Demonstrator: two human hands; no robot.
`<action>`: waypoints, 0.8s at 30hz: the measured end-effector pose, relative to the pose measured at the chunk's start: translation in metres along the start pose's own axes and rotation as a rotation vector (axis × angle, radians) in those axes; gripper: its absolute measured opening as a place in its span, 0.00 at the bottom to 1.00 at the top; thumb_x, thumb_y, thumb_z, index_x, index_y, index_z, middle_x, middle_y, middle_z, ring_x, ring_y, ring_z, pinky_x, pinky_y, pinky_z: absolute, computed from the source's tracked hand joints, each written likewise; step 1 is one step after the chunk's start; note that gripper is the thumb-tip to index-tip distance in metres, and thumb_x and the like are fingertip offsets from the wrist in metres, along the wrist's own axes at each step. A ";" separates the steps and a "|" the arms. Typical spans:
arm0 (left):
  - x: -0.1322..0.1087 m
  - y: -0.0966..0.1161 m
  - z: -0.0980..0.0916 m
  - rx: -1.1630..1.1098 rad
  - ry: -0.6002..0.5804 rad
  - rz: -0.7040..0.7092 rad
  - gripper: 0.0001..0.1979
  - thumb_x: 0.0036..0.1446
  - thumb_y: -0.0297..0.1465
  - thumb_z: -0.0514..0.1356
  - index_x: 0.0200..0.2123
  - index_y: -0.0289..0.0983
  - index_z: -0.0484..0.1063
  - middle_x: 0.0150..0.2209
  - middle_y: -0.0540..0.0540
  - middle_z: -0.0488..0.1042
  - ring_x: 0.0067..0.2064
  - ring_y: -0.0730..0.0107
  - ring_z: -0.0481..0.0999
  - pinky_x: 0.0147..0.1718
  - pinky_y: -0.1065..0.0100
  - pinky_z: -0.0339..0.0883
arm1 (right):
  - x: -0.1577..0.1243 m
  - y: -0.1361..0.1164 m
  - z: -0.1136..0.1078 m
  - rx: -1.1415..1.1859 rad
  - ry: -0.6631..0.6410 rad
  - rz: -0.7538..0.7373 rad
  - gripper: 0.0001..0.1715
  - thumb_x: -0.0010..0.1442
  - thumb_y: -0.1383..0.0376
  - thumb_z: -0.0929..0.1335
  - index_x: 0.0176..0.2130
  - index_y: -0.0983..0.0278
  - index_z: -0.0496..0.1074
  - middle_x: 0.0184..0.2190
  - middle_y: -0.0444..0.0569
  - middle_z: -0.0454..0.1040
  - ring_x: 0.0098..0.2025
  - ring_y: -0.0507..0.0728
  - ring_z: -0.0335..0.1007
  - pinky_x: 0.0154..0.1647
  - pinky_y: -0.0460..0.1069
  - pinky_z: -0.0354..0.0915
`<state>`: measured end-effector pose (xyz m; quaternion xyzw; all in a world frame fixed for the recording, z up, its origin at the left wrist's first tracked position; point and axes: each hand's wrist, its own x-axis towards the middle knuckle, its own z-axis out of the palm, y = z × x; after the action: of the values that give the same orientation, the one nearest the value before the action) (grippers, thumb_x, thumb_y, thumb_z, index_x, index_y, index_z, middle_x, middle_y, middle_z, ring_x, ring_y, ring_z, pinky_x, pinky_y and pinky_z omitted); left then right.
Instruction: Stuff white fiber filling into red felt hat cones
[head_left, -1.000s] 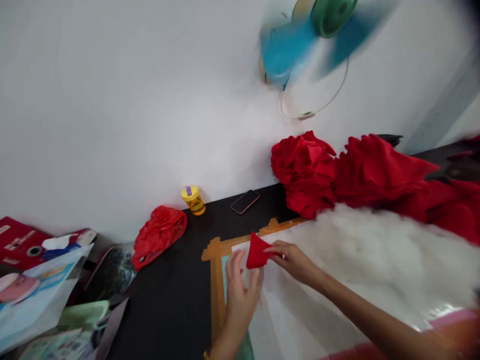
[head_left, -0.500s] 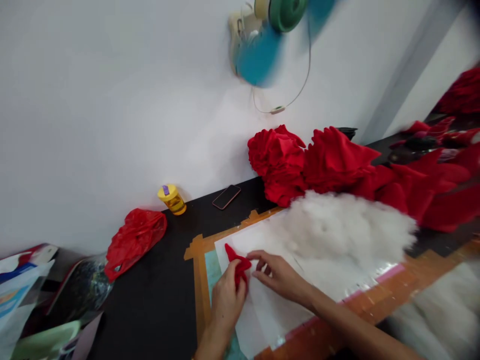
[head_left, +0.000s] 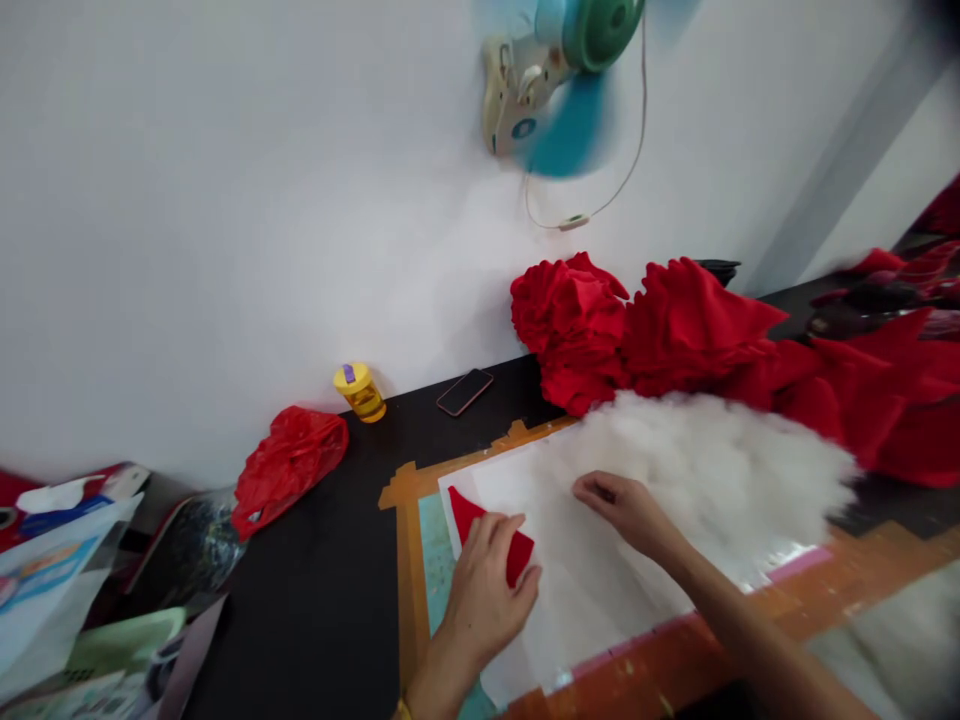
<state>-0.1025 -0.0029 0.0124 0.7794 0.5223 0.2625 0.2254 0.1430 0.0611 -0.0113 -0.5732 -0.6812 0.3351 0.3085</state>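
A small, pointed piece of red fabric point(head_left: 519, 556) lies on a white sheet point(head_left: 555, 610). My left hand point(head_left: 487, 580) rests over its middle, fingers spread and thumb apart, so part of the cloth is hidden. To the right, my right hand point(head_left: 619, 505) hovers above the sheet beside a heap of white stuffing fibre point(head_left: 720, 450). Its thumb and fingertips are pinched together; whether a tuft is between them cannot be seen.
Heaps of red fabric pieces point(head_left: 570, 320) stand behind the stuffing. A phone point(head_left: 465, 392), a yellow-lidded jar point(head_left: 361, 394) and a red plastic bag point(head_left: 289, 465) lie along the wall. Packages point(head_left: 60, 560) crowd the left. A wall fan point(head_left: 577, 110) spins above.
My left hand has loosened and spread over the red piece, which was bunched in its grip and now lies flatter. My right hand has moved away from it, rightward towards the stuffing.
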 end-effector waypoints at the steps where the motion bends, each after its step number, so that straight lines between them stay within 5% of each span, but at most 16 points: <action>1: 0.010 0.008 0.003 -0.055 -0.002 -0.005 0.28 0.56 0.30 0.60 0.60 0.38 0.63 0.52 0.38 0.71 0.55 0.54 0.69 0.56 0.54 0.65 | -0.002 -0.002 0.000 0.091 -0.014 0.027 0.19 0.63 0.51 0.64 0.36 0.63 0.74 0.26 0.44 0.72 0.28 0.54 0.66 0.29 0.47 0.60; 7: 0.078 0.025 0.043 -0.098 -0.177 -0.047 0.42 0.50 0.35 0.66 0.65 0.34 0.54 0.54 0.34 0.69 0.54 0.49 0.70 0.52 0.53 0.66 | -0.009 -0.007 -0.003 0.336 -0.150 0.024 0.13 0.60 0.55 0.66 0.34 0.63 0.70 0.25 0.41 0.67 0.25 0.51 0.60 0.27 0.46 0.58; 9: 0.093 0.021 0.056 -0.053 -0.189 0.000 0.34 0.50 0.34 0.65 0.60 0.34 0.63 0.52 0.35 0.70 0.51 0.50 0.72 0.49 0.56 0.67 | -0.011 -0.005 -0.005 0.318 -0.202 -0.029 0.11 0.61 0.57 0.66 0.33 0.63 0.70 0.27 0.42 0.69 0.28 0.51 0.63 0.29 0.46 0.60; 12: 0.104 0.013 0.064 -0.038 -0.194 0.043 0.08 0.53 0.27 0.60 0.37 0.35 0.74 0.39 0.42 0.73 0.42 0.58 0.73 0.44 0.61 0.67 | -0.014 0.004 -0.009 0.282 -0.164 -0.073 0.11 0.61 0.58 0.65 0.38 0.62 0.71 0.29 0.44 0.71 0.30 0.53 0.66 0.31 0.47 0.63; 17: 0.093 0.006 0.048 -0.073 -0.100 0.069 0.09 0.56 0.23 0.54 0.25 0.38 0.66 0.30 0.48 0.68 0.34 0.67 0.69 0.37 0.67 0.63 | -0.003 0.030 -0.004 0.087 -0.012 -0.175 0.22 0.57 0.65 0.65 0.52 0.61 0.69 0.54 0.55 0.71 0.38 0.55 0.72 0.40 0.52 0.71; 21: 0.065 -0.006 0.018 -0.100 0.028 0.034 0.10 0.61 0.27 0.52 0.26 0.38 0.66 0.31 0.48 0.68 0.34 0.68 0.69 0.36 0.67 0.62 | 0.009 0.039 0.000 -0.099 0.096 -0.145 0.18 0.57 0.69 0.62 0.45 0.64 0.74 0.53 0.58 0.73 0.51 0.61 0.72 0.54 0.58 0.67; 24: 0.039 -0.017 -0.006 -0.152 0.140 -0.006 0.10 0.63 0.31 0.51 0.30 0.37 0.69 0.34 0.46 0.71 0.38 0.65 0.71 0.39 0.65 0.64 | 0.004 0.018 0.001 -0.099 0.120 -0.130 0.20 0.58 0.67 0.63 0.49 0.64 0.72 0.55 0.59 0.71 0.37 0.58 0.74 0.44 0.56 0.71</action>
<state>-0.1061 0.0398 0.0135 0.7385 0.5175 0.3544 0.2475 0.1522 0.0669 -0.0263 -0.5615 -0.7129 0.2452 0.3412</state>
